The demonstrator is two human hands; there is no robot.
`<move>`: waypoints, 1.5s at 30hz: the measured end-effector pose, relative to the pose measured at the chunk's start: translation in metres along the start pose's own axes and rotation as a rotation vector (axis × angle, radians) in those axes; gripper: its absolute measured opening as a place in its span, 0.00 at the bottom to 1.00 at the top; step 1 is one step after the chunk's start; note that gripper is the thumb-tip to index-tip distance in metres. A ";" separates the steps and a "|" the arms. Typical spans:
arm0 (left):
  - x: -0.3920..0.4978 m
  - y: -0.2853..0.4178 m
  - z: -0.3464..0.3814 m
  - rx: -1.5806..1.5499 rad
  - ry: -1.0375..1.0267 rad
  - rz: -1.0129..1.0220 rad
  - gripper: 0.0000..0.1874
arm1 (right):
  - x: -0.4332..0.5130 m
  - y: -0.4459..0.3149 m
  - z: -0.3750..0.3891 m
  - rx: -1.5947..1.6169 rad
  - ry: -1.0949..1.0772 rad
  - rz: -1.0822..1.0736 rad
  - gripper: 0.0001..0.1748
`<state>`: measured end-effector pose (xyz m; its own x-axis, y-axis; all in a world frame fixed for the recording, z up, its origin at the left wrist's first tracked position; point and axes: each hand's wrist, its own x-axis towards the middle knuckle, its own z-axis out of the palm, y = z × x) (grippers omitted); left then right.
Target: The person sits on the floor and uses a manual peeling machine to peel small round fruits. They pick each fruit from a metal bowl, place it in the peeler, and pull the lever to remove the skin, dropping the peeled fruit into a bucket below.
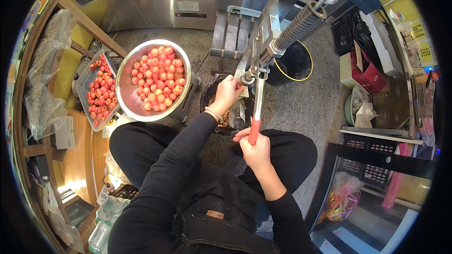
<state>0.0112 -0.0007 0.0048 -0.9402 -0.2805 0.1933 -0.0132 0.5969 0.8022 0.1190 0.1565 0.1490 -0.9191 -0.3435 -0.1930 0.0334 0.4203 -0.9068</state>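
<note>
My right hand (255,150) is wrapped around the red grip (254,131) of a metal lever (259,102). The lever belongs to a hand press (265,47) with a thick coil spring (296,30). My left hand (226,93) reaches under the press head, its fingertips bent close to the round metal end (247,77). Whether it pinches something there is hidden by the fingers. Below it stands a black-lined bin (208,98) with fruit scraps inside. To the left, a steel bowl (122,93) holds many small red-orange fruits (159,77) like crab apples.
A clear plastic tub (84,93) of redder fruits (102,95) sits left of the bowl. Behind the press is a black bucket (291,65) with a yellow rim. A slatted stool (231,35) stands ahead. Crates (348,33) and a red-and-white carton (363,74) line the right side.
</note>
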 end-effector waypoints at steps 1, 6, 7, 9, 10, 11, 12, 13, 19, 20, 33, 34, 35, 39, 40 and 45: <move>0.001 -0.001 0.001 0.002 -0.004 -0.001 0.07 | 0.002 0.005 0.002 -0.042 0.053 -0.057 0.08; -0.005 -0.001 -0.002 0.028 0.015 0.032 0.06 | 0.002 0.003 0.006 -0.074 0.039 0.003 0.06; -0.004 -0.003 -0.001 0.055 0.023 0.041 0.07 | 0.002 0.003 0.006 -0.074 0.044 0.007 0.06; -0.001 0.000 -0.004 0.017 0.012 0.068 0.08 | 0.002 0.005 0.006 -0.067 0.048 0.022 0.07; 0.002 0.005 -0.008 0.001 0.022 0.091 0.08 | 0.002 0.008 0.005 -0.109 0.059 -0.067 0.09; 0.006 0.010 -0.011 -0.015 0.032 0.113 0.08 | 0.003 0.007 0.002 -0.099 0.042 -0.020 0.09; 0.011 0.020 -0.021 -0.035 -0.041 0.065 0.09 | 0.003 0.006 -0.001 -0.084 0.025 0.038 0.09; 0.016 0.027 -0.027 -0.037 -0.006 0.105 0.10 | 0.004 0.003 -0.005 -0.072 0.002 0.084 0.09; 0.032 0.010 -0.038 -0.341 -0.222 -0.067 0.14 | -0.019 -0.094 -0.060 0.505 -0.393 -0.056 0.18; 0.035 0.011 -0.043 -0.397 -0.304 -0.109 0.14 | -0.019 -0.104 -0.069 0.551 -0.440 -0.166 0.23; 0.028 0.001 -0.043 -0.306 -0.828 -0.350 0.10 | 0.036 -0.057 -0.089 0.590 -0.214 -0.236 0.32; 0.023 0.000 -0.051 -0.417 -0.813 -0.422 0.11 | 0.042 -0.048 -0.089 0.602 -0.196 -0.211 0.31; 0.017 -0.001 -0.059 -0.528 -0.795 -0.492 0.11 | 0.046 -0.040 -0.089 0.612 -0.147 -0.188 0.30; -0.005 0.004 -0.100 -1.055 -0.647 -0.755 0.16 | 0.064 -0.008 -0.084 0.737 0.012 -0.046 0.27; -0.010 -0.002 -0.109 -1.123 -0.679 -0.757 0.16 | 0.065 -0.008 -0.082 0.751 0.035 -0.029 0.27; -0.043 0.007 -0.178 -1.187 -0.423 -0.743 0.16 | 0.062 -0.012 -0.075 0.702 0.053 0.024 0.24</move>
<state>0.1123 -0.1186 0.1027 -0.8728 0.1211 -0.4729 -0.4441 -0.5991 0.6662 0.0327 0.1933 0.1756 -0.9321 -0.2922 -0.2140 0.2832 -0.2197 -0.9335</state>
